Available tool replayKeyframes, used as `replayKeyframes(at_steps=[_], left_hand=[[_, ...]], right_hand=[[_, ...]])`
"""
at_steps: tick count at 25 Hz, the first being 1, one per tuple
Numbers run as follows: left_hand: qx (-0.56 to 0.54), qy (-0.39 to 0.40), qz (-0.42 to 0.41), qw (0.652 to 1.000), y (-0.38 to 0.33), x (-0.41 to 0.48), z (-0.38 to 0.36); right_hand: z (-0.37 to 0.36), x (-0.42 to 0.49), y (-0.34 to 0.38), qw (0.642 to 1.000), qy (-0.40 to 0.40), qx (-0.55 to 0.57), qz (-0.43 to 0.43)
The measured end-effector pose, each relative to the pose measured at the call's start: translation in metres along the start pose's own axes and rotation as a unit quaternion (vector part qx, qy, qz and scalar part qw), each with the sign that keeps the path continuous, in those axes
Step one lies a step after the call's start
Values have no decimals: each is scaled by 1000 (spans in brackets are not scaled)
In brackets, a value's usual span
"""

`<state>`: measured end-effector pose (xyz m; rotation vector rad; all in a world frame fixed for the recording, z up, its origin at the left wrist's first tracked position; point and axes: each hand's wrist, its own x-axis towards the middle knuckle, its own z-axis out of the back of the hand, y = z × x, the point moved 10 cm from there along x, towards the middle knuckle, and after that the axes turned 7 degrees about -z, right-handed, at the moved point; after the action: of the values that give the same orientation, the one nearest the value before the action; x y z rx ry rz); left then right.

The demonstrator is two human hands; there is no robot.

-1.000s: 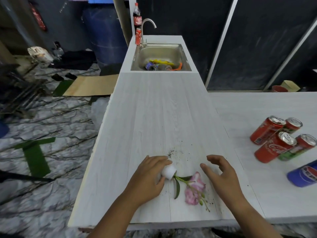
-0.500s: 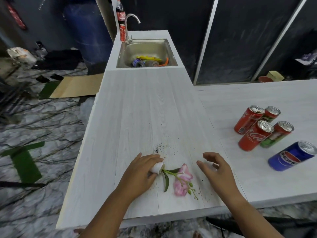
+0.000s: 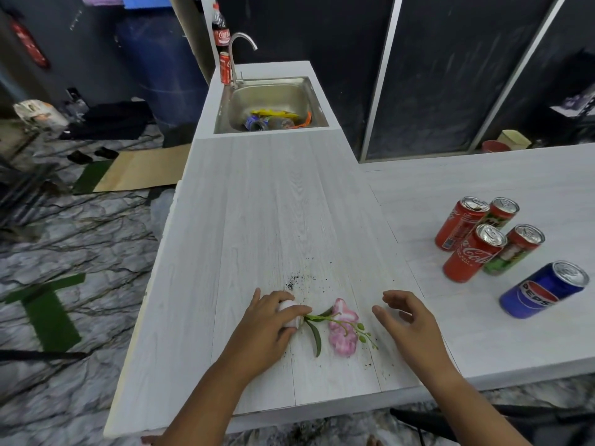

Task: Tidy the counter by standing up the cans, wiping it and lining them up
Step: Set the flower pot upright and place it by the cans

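On the white wood-grain counter (image 3: 273, 220) a small white pot (image 3: 291, 312) lies on its side with a pink flower (image 3: 343, 329) on a green stem sticking out to the right. My left hand (image 3: 269, 326) grips the pot. My right hand (image 3: 407, 320) hovers just right of the flower, fingers loosely curled, holding nothing. Dark soil crumbs (image 3: 297, 280) are scattered beyond the pot. At the right stand several upright cans: two red cola cans (image 3: 473, 252), two red-and-green cans (image 3: 515, 249) and a blue Pepsi can (image 3: 544, 291).
A steel sink (image 3: 273, 103) with a tap and clutter inside sits at the counter's far end, a red can (image 3: 225, 67) and a cola bottle (image 3: 220, 30) beside it. Dark panels back the counter's right wing. Marble-pattern floor lies to the left.
The view has shifted, so the cans now sit more fully in frame. My left hand stays on the pot and my right hand stays hovering beside the flower.
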<state>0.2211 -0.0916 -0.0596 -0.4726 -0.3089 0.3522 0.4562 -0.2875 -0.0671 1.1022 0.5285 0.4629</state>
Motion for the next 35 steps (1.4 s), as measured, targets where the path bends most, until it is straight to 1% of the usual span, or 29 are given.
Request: replayKeyframes(at_steps=[5, 9, 17, 24, 28, 31, 35], left_hand=[[-5, -10, 5, 1000, 1, 1, 2], [-25, -25, 25, 999, 4, 2, 6], [-120, -40, 73, 989, 6, 17, -3], [-172, -57, 70, 981, -15, 55, -21], [-186, -44, 68, 979, -32, 91, -40], [-215, -39, 63, 974, -47, 122, -59], [-231, -29, 62, 971, -68, 171, -83]], right_hand=[[1, -1, -2, 1000, 1, 6, -4], [4, 0, 3, 1000, -3, 18, -3], [20, 0, 4, 999, -23, 22, -3], [47, 9, -4, 998, -53, 22, -8], [66, 17, -15, 997, -72, 23, -23], [79, 24, -25, 996, -81, -17, -30], [101, 35, -38, 986, -105, -126, -23]])
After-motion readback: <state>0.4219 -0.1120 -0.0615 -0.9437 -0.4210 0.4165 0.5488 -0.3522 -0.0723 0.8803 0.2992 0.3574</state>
